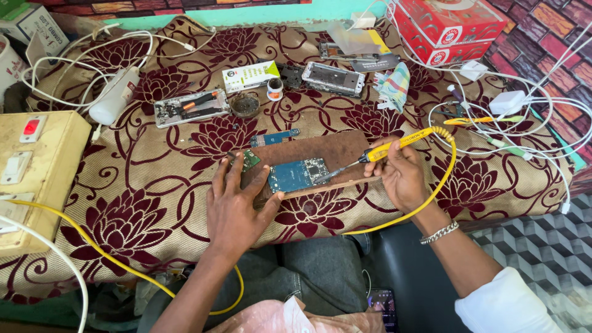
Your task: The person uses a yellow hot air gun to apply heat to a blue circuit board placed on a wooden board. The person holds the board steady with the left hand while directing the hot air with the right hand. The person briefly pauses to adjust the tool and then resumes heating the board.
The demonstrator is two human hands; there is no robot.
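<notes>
A blue phone circuit board (297, 175) lies on a brown wooden board (327, 151) on the flower-patterned cloth. My right hand (401, 176) grips a yellow soldering iron (394, 145), whose metal tip rests on the right part of the circuit board. A yellow cord (449, 166) loops from the iron around my wrist. My left hand (234, 203) lies flat, fingers spread, on the wooden board's left edge, with the thumb beside the circuit board. A small green board piece (250, 159) sits near my left fingertips.
Two opened phone frames (191, 108) (333, 78), a small blue board strip (274, 137), a round tin (245, 105), a white bottle (115, 94), white chargers and cables (509, 102), red boxes (450, 28) and a switch box (31, 166) surround the work area. A dark phone (383, 305) lies on my lap.
</notes>
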